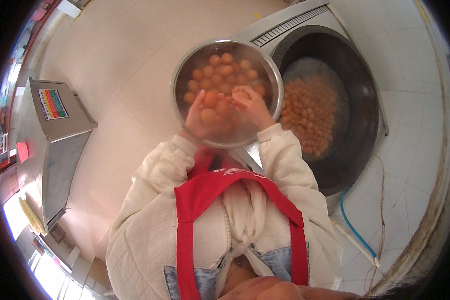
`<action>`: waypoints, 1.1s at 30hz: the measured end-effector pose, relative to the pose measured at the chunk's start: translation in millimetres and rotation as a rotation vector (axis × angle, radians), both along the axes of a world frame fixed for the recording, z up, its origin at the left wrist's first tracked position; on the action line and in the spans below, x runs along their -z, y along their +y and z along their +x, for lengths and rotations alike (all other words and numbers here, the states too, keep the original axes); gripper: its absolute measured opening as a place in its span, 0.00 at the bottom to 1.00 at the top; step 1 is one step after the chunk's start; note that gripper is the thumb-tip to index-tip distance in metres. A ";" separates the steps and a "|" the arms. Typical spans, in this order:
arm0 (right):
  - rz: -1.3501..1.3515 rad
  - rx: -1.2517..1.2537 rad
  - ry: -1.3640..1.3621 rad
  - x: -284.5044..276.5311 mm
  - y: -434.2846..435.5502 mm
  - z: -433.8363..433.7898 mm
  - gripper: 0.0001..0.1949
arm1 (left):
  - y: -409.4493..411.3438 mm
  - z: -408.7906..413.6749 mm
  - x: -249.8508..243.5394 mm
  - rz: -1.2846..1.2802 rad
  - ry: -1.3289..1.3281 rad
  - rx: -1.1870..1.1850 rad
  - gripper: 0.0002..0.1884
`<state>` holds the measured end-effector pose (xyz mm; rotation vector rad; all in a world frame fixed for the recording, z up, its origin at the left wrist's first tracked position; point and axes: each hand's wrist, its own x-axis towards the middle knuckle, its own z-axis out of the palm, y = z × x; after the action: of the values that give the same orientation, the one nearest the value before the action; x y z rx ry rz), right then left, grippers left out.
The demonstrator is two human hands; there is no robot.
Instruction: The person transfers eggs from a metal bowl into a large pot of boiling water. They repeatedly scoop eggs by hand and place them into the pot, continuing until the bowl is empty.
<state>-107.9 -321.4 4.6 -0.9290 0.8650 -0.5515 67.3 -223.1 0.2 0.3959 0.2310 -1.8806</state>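
Observation:
A round stainless steel bowl holds many brown eggs, partly blurred by steam. Inside its near left side, my left hand is cupped around a brown egg, thumb raised along the egg's left side. More large-looking eggs lie against that palm, and steam veils some of the fingers. My right hand bends over the bowl's right half, with its fingers closed around another egg. The two hands are close together. Steam hides what lies beneath them.
To the right, a large dark wok contains many brown eggs in liquid, set in a stove top. A blue hose and a pale pipe run along the tiled wall side. A metal cabinet stands left on the tiled floor.

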 end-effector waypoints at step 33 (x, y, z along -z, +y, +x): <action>-0.800 0.117 0.420 -5.2 12.6 -13.1 0.24 | -27.3 26.8 18.2 0.054 -1.135 -0.017 0.18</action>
<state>-120.9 -308.8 9.8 -1.7737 1.0978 -0.8451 94.1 -250.3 -18.1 1.3964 -0.4767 -1.3751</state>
